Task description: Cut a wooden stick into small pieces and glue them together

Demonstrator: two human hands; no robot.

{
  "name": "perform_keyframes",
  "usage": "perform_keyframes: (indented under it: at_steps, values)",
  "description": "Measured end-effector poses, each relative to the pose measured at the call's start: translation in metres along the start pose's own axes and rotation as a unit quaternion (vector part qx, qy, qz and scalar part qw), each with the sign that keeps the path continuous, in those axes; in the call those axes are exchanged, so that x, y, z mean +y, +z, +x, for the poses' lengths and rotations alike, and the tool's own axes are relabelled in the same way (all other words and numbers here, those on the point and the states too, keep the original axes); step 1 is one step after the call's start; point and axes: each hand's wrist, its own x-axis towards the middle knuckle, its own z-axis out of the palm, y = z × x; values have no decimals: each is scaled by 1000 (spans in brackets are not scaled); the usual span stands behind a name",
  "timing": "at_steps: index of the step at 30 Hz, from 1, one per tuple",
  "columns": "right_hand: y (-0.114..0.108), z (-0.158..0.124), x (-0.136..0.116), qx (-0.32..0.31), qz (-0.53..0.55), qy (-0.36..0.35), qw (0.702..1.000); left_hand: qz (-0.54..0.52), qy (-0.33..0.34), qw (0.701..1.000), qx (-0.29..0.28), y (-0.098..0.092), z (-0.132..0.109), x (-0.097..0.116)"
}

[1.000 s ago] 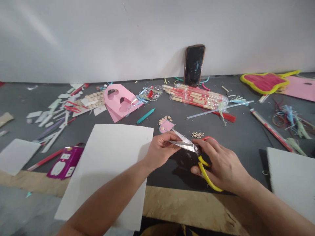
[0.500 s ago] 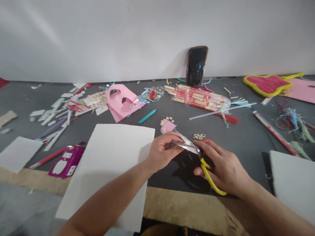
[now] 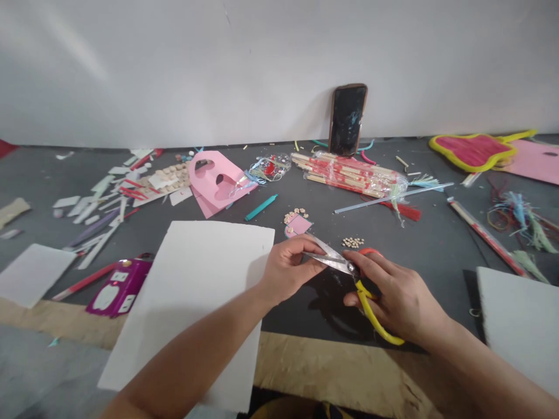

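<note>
My right hand [image 3: 399,299] grips the yellow and red handles of a pair of scissors [image 3: 349,269], whose steel blades point up and left over the dark mat [image 3: 437,238]. My left hand [image 3: 288,267] is pinched at the blades, its fingers closed on something too small to make out. Just beyond the blade tips lie a small pink square piece [image 3: 298,224] and a cluster of tiny wooden beads [image 3: 351,241]. A large white foam sheet [image 3: 196,291] lies under my left forearm.
A phone [image 3: 347,118] leans on the wall. A wrapped bundle of sticks [image 3: 349,172], pink heart-cut paper [image 3: 216,180], a teal pen [image 3: 261,206], a purple box [image 3: 117,286], paper scraps [image 3: 100,203], a white sheet [image 3: 519,326] and a yellow-edged pink shape [image 3: 474,148] lie around.
The scissor blades have closed from spread apart to nearly together. Both hands stay in about the same place; the view has shifted slightly.
</note>
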Motion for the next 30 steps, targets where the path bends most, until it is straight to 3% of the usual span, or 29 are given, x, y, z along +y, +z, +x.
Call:
perform_keyframes:
  at_steps: [10, 19, 30]
  values:
    - [-3, -2, -5, 3, 1, -20, 1000, -81, 3, 996, -24, 3, -1, -4]
    - [-3, 1, 1, -15, -4, -1, 1000, -84, -60, 994, -25, 3, -1, -5]
    - [-6, 2, -4, -30, -14, 7, 999, -68, -19, 997, -29, 1, -1, -7]
